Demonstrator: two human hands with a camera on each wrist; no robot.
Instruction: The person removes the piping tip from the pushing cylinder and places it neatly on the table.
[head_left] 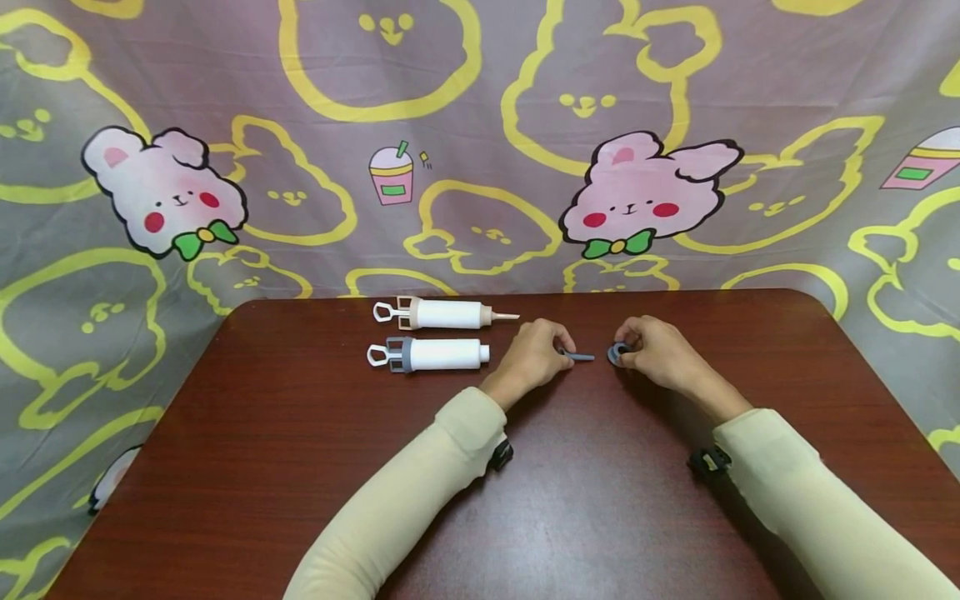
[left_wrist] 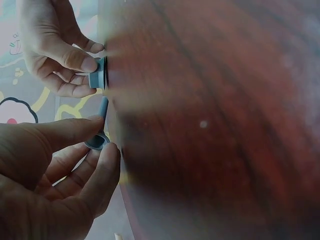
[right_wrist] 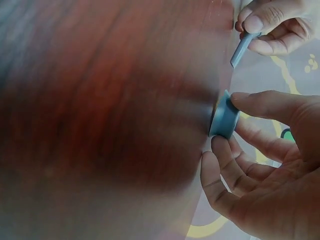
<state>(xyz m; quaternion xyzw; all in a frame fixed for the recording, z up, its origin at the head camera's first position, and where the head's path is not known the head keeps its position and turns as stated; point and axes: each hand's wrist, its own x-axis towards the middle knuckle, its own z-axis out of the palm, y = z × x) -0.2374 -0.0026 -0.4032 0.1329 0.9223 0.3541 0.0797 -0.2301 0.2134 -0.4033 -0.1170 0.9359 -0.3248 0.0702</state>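
My left hand (head_left: 531, 357) pinches a slim grey-blue nozzle (head_left: 582, 357) by its wider, hollow end, and its thin tip points to the right. To the right of it, my right hand (head_left: 660, 354) holds a grey-blue flanged ring (head_left: 617, 354) between thumb and fingers. A small gap parts nozzle tip and ring. In the left wrist view the nozzle (left_wrist: 104, 107) shows its round open base, near the ring (left_wrist: 98, 75). The right wrist view shows the ring (right_wrist: 226, 117) upright on its edge at the table surface; whether it touches the table I cannot tell.
Left of the hands lie two white syringe-like tubes with loop handles. The farther tube (head_left: 450, 314) has beige fittings and a thin beige nozzle; the nearer tube (head_left: 446, 354) has a grey collar and a bare white end. A patterned curtain (head_left: 480, 150) hangs behind the brown table (head_left: 300, 467).
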